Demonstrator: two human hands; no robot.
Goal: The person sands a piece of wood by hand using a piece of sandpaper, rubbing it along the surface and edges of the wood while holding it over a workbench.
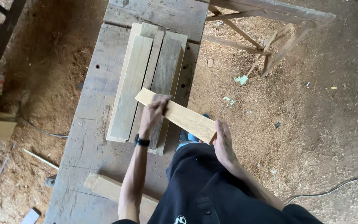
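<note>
Pale wood board (178,115) held level above the desk (88,141) edge, both hands on it. Left hand (154,113) grips the far end from above, right hand (222,141) clasps the near end. Stack of grey planks (146,79) lies on desk just beneath. Black watch (141,142) on left wrist. Sawdust floor (303,124) to the right.

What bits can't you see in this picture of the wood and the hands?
- Head view: the underside of the light plank faces away from the camera.
- The left hand covers part of the plank's top; the right hand hides its near end.
- The lower boards in the stack are covered by the upper ones.
- The wooden frame is cut off by the top edge.
</note>
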